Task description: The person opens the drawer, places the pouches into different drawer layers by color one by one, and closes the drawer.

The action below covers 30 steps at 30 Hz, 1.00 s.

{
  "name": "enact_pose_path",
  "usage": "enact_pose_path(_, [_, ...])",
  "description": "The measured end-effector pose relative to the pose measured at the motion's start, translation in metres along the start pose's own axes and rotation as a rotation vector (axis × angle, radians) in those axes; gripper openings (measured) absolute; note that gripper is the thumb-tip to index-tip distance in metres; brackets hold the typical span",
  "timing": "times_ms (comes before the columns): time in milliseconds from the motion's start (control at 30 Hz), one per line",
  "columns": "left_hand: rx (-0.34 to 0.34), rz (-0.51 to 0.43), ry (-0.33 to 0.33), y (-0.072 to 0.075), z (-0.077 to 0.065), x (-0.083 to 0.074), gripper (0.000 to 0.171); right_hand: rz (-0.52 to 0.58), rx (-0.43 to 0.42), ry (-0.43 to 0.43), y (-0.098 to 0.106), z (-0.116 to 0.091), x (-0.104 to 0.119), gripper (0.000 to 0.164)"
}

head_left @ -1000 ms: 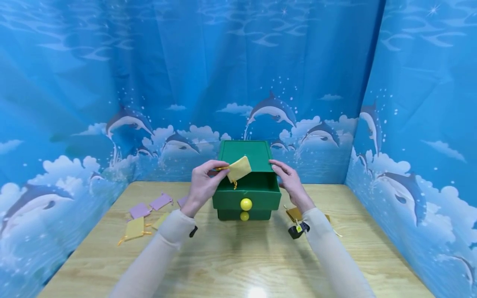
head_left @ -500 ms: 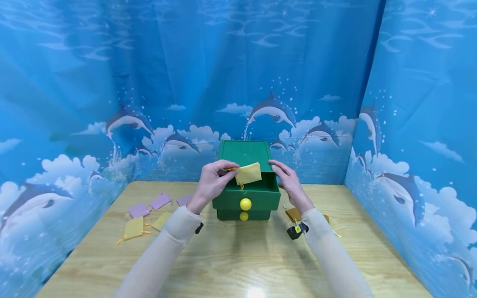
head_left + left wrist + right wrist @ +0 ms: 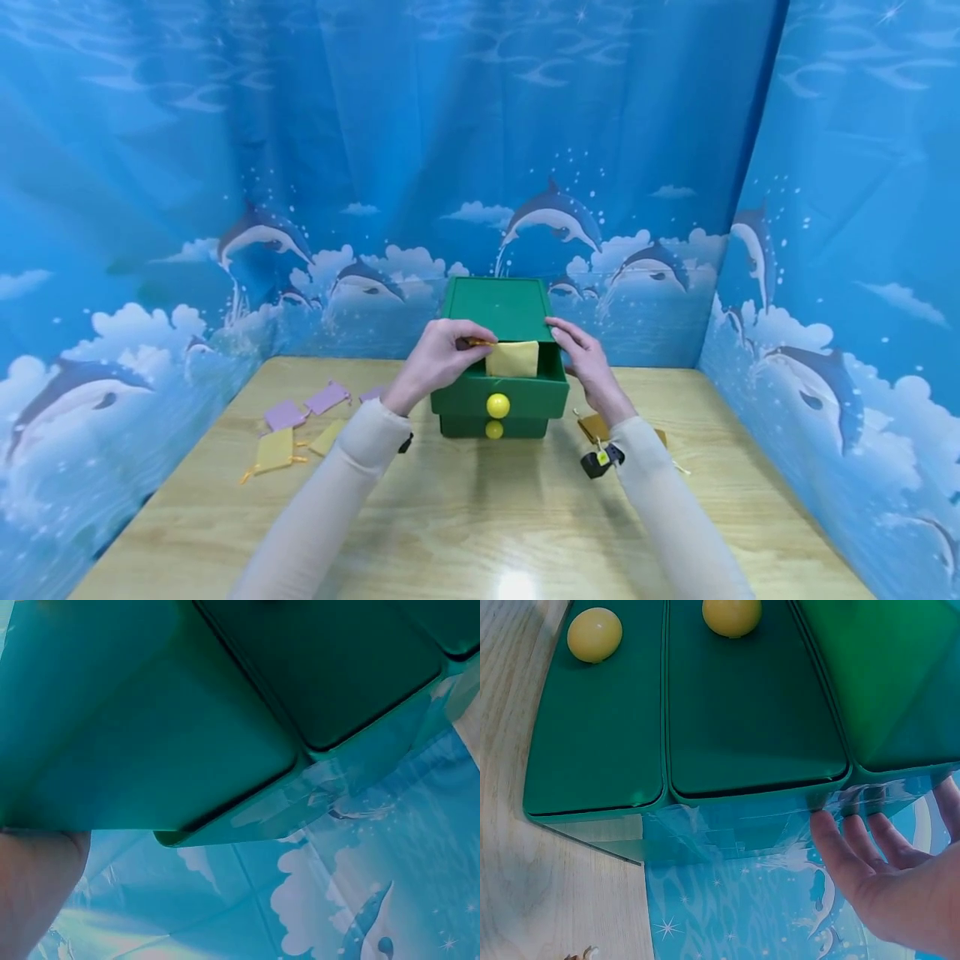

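My left hand [image 3: 442, 358] pinches a small yellow drawstring pouch [image 3: 513, 360] by its orange cord end. The pouch hangs in the opening of the pulled-out top drawer [image 3: 468, 397] of a green drawer cabinet [image 3: 495, 307]. A yellow round knob [image 3: 498, 406] sits on that drawer's front. In the left wrist view, part of the left hand [image 3: 37, 889] shows at the lower left and the pouch is out of sight. My right hand [image 3: 588, 367] lies against the cabinet's right side. In the right wrist view, its fingertips [image 3: 823, 821] touch the side wall.
Purple pouches [image 3: 327, 397] and yellow pouches [image 3: 273, 451] lie on the wooden table [image 3: 480, 508] at left. Brown pouches [image 3: 594, 427] lie at right, partly behind the right forearm. Lower drawers [image 3: 742, 712] are pushed in. A blue dolphin-print curtain [image 3: 375, 167] stands behind.
My left hand has carried the yellow pouch to the right and lower, from above the drawer into its opening. The right hand has stayed on the cabinet's side.
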State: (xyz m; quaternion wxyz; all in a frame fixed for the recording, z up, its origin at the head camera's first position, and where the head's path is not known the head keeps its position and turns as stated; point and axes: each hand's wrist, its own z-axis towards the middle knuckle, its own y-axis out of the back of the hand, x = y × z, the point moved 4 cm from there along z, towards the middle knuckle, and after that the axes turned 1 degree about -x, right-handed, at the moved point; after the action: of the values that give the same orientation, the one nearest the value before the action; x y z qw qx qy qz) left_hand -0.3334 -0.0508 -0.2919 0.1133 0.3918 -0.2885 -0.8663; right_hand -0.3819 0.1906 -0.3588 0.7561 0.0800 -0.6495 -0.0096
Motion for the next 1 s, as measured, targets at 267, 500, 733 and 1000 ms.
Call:
enact_pose_path(267, [0.112, 0.075, 0.020, -0.006, 0.005, -0.004, 0.014, 0.003, 0.016, -0.009, -0.002, -0.002, -0.005, 0.056])
enact_pose_path(500, [0.175, 0.093, 0.053, -0.009, 0.010, -0.005, 0.015, -0.004, 0.017, -0.008, -0.003, -0.005, -0.004, 0.056])
enact_pose_path(733, [0.229, 0.070, 0.101, -0.014, 0.012, 0.001, 0.014, 0.003, 0.019, 0.001, -0.002, -0.002, -0.002, 0.056])
enact_pose_path(1000, [0.248, 0.059, 0.087, -0.019, 0.014, 0.003, 0.014, -0.009, 0.002, 0.002, 0.000, -0.001, 0.000, 0.054])
